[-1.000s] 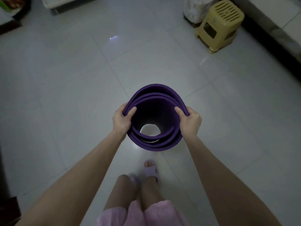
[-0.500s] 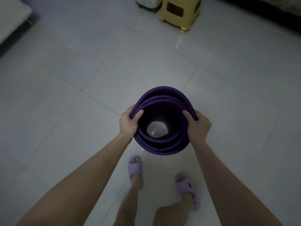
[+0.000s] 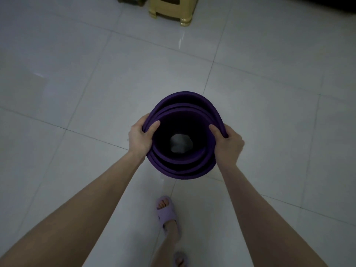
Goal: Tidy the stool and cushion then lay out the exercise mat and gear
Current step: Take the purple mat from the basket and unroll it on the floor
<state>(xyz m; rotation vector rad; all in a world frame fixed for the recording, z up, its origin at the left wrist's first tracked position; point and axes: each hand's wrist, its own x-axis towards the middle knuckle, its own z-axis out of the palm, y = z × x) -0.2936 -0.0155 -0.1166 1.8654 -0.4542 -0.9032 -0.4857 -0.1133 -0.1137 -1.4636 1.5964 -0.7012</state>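
Note:
A purple exercise mat (image 3: 183, 166), loosely rolled, stands on end in front of me, and I look down through its open coil to the floor. My left hand (image 3: 139, 138) grips the roll's left rim, thumb inside the coil. My right hand (image 3: 228, 144) grips the right rim the same way. The yellow plastic stool (image 3: 171, 10) stands at the top edge, only its lower part showing. No cushion is in view.
Pale glossy floor tiles (image 3: 96, 93) spread all around. My foot in a lilac slipper (image 3: 167, 211) is below the mat. A dark-legged object (image 3: 131, 0) sits left of the stool. A dark strip (image 3: 327, 4) runs along the top right.
The view has swung so the stool slid from the upper right to the top centre. My feet have shifted. Both hands keep the same grip on the mat.

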